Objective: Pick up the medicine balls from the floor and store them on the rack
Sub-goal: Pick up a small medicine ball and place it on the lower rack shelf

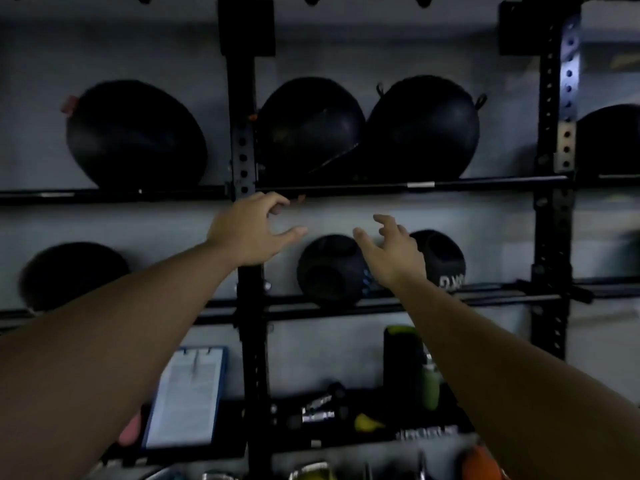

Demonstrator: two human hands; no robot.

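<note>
A black steel rack [244, 150] stands against a grey wall. Its upper shelf bar [485, 183] carries three large black medicine balls [135, 136], [308, 129], [426, 129]. The middle shelf holds a black ball with handle recesses [329, 268], a second one [443, 258] and a blurred ball [72, 275] at the left. My left hand [249, 230] is stretched out just under the upper bar, fingers apart and empty. My right hand [391, 251] is raised in front of the two middle-shelf balls, fingers spread, holding nothing.
A clipboard with paper [187, 396] leans on the lower shelf. Beside it stand a black and green roller [401, 358], a green bottle [431, 386], small dumbbells [318, 410] and a yellow item [367, 422]. An orange ball [479, 462] lies at the bottom right. Another black ball [609, 143] sits far right.
</note>
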